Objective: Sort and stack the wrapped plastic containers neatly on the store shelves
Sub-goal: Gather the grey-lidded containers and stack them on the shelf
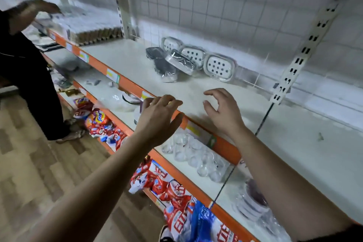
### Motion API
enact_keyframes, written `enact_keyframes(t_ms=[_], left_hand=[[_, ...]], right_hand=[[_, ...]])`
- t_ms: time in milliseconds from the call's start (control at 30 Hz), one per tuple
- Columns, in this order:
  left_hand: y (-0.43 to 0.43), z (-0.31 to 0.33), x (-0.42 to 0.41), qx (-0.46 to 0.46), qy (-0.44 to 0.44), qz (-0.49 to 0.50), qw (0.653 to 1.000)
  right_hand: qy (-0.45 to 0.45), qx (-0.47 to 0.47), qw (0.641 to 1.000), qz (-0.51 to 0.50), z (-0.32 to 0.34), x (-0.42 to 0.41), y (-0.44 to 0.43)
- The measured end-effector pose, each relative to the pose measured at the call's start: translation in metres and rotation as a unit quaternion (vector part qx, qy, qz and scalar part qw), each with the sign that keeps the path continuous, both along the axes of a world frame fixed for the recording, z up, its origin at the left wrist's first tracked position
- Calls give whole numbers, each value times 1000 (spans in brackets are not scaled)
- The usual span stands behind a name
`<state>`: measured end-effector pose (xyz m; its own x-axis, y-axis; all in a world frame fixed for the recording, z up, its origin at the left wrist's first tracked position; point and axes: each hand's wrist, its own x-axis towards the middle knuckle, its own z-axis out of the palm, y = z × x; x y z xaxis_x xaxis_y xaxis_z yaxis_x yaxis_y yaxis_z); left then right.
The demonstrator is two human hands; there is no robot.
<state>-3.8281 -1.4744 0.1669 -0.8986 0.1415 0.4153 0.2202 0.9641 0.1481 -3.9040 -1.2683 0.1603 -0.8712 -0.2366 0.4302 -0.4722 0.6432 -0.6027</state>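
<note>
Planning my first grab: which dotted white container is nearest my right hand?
The rightmost dotted container, at the row's end; the other two lean further left, away from the right hand.

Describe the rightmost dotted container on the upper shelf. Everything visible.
The rightmost dotted container is a rounded rectangle with a white face carrying rows of dark dots and a clear, greyish rim, wrapped in glossy transparent film. It stands on its long edge on the white shelf, tilted back toward the wire grid. Its left end meets or overlaps the next dotted container; contact is unclear.
</note>
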Motion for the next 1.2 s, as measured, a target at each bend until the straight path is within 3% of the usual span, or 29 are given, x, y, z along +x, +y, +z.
enact_keyframes(t_ms=[433, 567, 900, 1200], left_hand=[[-102, -6, -154, 22, -12, -24, 999], [-136, -10, -187, 19, -7, -50, 999], [-188, -16, -253, 41, 6, -200, 979], [-202, -13, -279, 57, -36, -306, 950]], right_hand=[[10, 53, 999, -2, 12, -176, -101], [-32, 51, 998, -19, 14, -206, -117], [-80, 14, 990, -116, 15, -217, -136], [-97, -38, 966, -237, 3, -184, -151]])
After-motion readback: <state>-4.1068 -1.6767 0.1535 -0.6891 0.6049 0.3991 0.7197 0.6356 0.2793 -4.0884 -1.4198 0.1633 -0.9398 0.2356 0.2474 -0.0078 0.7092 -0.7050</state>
